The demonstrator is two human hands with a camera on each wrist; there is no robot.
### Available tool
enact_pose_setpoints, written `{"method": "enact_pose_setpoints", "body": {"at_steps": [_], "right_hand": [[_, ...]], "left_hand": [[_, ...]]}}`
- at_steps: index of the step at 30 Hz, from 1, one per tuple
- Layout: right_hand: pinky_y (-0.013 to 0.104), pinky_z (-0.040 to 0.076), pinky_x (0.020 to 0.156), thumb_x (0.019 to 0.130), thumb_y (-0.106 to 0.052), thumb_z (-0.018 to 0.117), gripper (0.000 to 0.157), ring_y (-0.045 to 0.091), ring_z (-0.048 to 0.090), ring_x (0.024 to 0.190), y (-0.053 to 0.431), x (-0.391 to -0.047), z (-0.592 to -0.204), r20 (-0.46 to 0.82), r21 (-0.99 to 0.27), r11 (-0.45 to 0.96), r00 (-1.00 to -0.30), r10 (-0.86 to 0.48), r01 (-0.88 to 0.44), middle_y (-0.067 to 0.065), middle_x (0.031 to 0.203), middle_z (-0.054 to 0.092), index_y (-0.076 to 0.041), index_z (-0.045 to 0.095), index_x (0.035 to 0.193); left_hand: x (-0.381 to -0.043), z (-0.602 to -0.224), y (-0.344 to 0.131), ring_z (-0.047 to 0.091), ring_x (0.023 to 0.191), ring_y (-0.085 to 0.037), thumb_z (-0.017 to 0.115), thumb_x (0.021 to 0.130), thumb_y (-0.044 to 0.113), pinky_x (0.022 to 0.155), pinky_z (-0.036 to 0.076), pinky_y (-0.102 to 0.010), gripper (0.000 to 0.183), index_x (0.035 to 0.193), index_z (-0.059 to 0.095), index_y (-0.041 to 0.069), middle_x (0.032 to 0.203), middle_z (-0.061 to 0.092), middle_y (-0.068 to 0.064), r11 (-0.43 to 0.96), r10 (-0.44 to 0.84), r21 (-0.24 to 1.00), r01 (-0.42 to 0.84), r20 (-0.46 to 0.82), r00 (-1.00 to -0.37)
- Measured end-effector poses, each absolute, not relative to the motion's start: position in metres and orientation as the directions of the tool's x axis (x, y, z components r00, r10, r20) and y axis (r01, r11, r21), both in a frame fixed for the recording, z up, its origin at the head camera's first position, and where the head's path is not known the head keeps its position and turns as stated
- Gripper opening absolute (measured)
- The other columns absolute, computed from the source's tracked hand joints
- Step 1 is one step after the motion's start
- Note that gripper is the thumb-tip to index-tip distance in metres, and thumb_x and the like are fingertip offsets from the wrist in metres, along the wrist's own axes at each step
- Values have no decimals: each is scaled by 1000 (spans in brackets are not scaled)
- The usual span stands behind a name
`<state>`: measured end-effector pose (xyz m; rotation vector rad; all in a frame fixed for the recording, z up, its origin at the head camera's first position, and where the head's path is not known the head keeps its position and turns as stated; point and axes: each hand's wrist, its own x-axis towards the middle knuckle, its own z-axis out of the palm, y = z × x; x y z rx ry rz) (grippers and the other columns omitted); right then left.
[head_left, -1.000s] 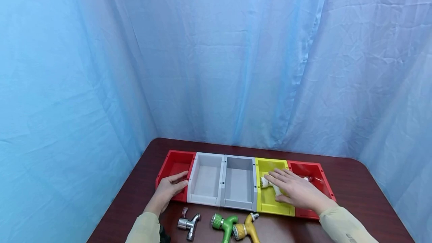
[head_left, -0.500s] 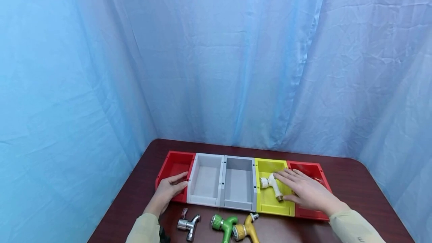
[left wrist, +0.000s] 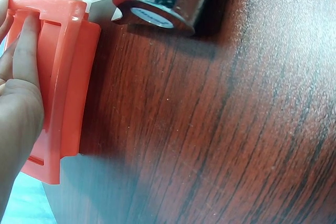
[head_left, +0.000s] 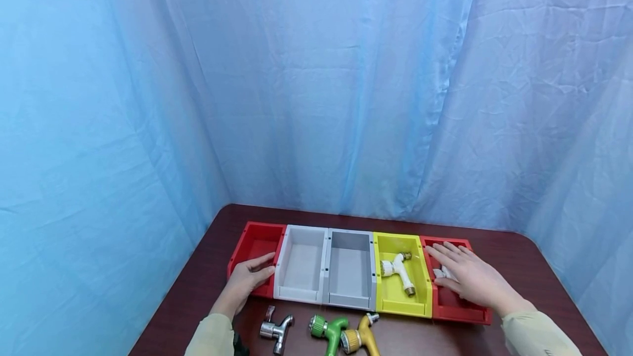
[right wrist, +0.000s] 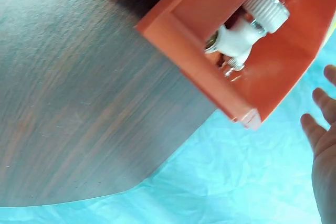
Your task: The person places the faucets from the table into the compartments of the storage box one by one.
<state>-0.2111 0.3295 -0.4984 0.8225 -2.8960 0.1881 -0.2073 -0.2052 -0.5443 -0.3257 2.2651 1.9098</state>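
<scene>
In the head view, we recorded a pale beige left sleeve (head_left: 210,337) at seven o'clock and a matching right sleeve (head_left: 536,334), with dark marking (head_left: 548,351), at four o'clock.

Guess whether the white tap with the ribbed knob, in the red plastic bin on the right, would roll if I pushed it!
The white tap probably wouldn't roll smoothly, because its parts stick out different ways. It might slide a little until the red plastic bin stopped it. Its ribbed knob could be easy to grip.
</scene>
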Motion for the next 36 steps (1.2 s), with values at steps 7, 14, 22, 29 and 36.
{"method": "enact_pose_setpoints", "body": {"at_steps": [7,14,22,29,36], "right_hand": [[61,29,98,80,-49,67,75,43,31,129,343,-210,-504,173,-103,895,-894,-414,-435,16,143,38,-18,39,143],[64,35,90,78,-44,71,92,46,31,124,354,-210,-509,146,-242,925,-953,-264,-293,24,141,32,-21,19,150],[66,37,86,80,-40,71,96,47,34,118,367,-208,-518,96,-442,879,-984,-153,-180,29,135,32,-11,12,150],[68,38,81,83,-49,64,94,51,33,113,375,-199,-524,67,-478,871,-993,-93,-114,34,129,32,-5,12,149],[46,49,70,87,-51,56,89,33,47,93,379,-196,-524,9,-534,845,-1000,-26,-27,25,110,44,7,20,143]], "left_hand": [[-207,-546,-206,44,117,-32,77,72,39,83,52,-39,60,127,59,24,130,48,-11,162,-62,951,-262,-255,-965],[-207,-547,-206,45,116,-31,76,73,39,84,51,-39,60,128,59,23,131,48,-11,155,-48,955,-253,-249,-967],[-208,-547,-206,45,116,-30,76,72,40,83,52,-38,61,128,59,23,131,48,-10,159,-48,954,-253,-249,-967],[-208,-547,-206,41,118,-32,77,71,40,84,51,-40,61,127,59,24,131,47,-10,157,-52,953,-259,-254,-966],[-208,-547,-206,42,118,-31,76,72,40,85,50,-40,60,127,60,24,132,47,-10,152,-47,956,-252,-247,-968]]}}
